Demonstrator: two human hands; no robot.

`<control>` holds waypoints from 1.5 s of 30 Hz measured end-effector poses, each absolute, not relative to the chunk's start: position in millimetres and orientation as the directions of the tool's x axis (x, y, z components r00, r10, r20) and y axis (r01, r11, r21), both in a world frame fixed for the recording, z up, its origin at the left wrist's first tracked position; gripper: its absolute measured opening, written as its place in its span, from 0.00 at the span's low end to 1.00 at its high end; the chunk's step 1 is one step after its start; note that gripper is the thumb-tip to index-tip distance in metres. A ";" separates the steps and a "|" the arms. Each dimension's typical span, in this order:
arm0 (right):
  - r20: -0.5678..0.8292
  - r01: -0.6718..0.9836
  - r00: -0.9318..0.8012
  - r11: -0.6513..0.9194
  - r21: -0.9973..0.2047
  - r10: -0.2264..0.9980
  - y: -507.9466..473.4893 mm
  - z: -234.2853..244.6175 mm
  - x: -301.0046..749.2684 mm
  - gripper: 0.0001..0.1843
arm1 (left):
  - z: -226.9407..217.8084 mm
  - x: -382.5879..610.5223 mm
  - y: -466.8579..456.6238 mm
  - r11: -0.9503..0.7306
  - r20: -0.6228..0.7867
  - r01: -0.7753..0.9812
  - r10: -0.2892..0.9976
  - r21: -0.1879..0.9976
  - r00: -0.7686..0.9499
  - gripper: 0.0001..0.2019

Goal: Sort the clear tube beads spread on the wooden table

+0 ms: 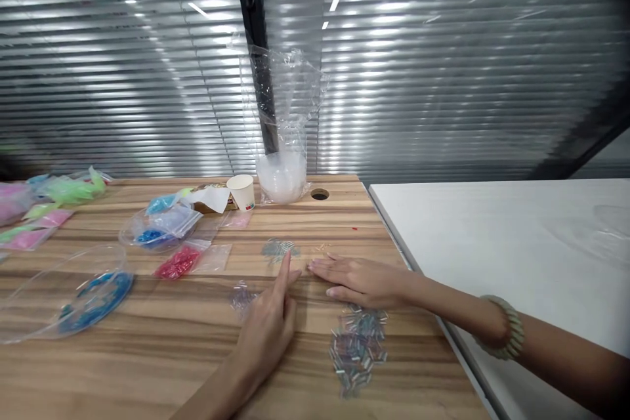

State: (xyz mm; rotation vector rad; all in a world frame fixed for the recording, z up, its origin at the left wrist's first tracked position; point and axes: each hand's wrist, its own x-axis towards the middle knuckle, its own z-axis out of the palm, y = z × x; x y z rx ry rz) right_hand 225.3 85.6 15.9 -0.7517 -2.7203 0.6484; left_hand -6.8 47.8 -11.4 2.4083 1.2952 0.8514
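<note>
My left hand (270, 315) is over the wooden table with its index finger stretched out and the other fingers partly curled. Its fingertip touches or hovers at the near edge of a small pile of clear grey tube beads (276, 249). Beside its wrist side lies a little heap of pale purple tube beads (241, 296), partly hidden by the hand. My right hand (367, 281) rests palm down, fingers extended, near a few yellowish beads (322, 248). Just below it spreads a larger pile of mixed grey and purple tube beads (358, 351). Neither hand visibly holds anything.
To the left are a bag of red beads (178, 262), a clear dish of blue beads (105, 298) and another dish with bags (155, 236). A paper cup (241, 192) and bagged plastic bowls (282, 177) stand behind. A white table (492, 230) adjoins on the right.
</note>
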 end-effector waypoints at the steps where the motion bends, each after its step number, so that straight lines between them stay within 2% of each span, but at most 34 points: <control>1: 0.110 0.401 -0.855 0.783 -0.476 0.506 89.2 16.6 216.8 0.26 | -9.7 -7.6 47.1 -0.563 0.371 0.670 0.825 0.483 0.427 0.40; 3: 0.110 0.356 -0.880 0.794 -0.492 0.463 95.9 18.8 203.7 0.24 | -6.5 -9.4 46.7 -0.593 0.383 0.665 0.804 0.454 0.455 0.40; 5: 0.119 0.344 -0.874 0.771 -0.536 0.472 100.5 22.4 198.2 0.24 | -4.8 -11.2 47.2 -0.628 0.388 0.650 0.777 0.428 0.496 0.41; 12: 0.193 0.407 -0.723 0.635 -0.657 0.663 95.0 37.4 226.4 0.24 | -10.4 -10.2 47.9 -0.664 0.329 0.611 0.746 0.432 0.579 0.40; 17: 0.364 0.466 -0.453 0.564 -0.682 0.814 83.9 15.4 262.8 0.22 | -10.1 -6.8 51.4 -0.659 0.276 0.650 0.750 0.378 0.601 0.37; 20: 0.455 0.501 -0.288 0.538 -0.678 0.843 78.3 -3.5 280.3 0.21 | -11.8 -9.4 58.7 -0.659 0.277 0.691 0.752 0.298 0.598 0.34; 22: 0.480 0.504 -0.238 0.530 -0.682 0.844 75.3 -10.4 285.8 0.21 | -14.7 -12.7 65.0 -0.671 0.304 0.707 0.737 0.224 0.604 0.32; 26: 0.491 0.505 -0.340 0.596 -0.624 0.802 71.9 -9.7 284.3 0.20 | -16.8 -15.0 73.9 -0.682 0.368 0.721 0.706 0.121 0.605 0.28; 30: 0.518 0.513 -0.398 0.652 -0.559 0.757 71.1 -5.2 280.4 0.21 | -12.4 -7.6 74.6 -0.736 0.320 0.673 0.657 0.078 0.682 0.27; 35: 0.497 0.546 -0.440 0.662 -0.513 0.748 71.6 -7.2 281.0 0.22 | -12.3 -4.9 76.7 -0.716 0.265 0.694 0.684 0.068 0.680 0.26; 41: 0.531 0.553 -0.361 0.634 -0.540 0.767 70.1 -10.2 283.0 0.20 | -10.7 -6.2 74.4 -0.725 0.311 0.687 0.665 0.053 0.679 0.26; 45: 0.529 0.562 -0.354 0.627 -0.539 0.771 70.1 -10.6 282.8 0.21 | -9.3 3.1 63.9 -0.761 0.306 0.642 0.635 0.093 0.709 0.24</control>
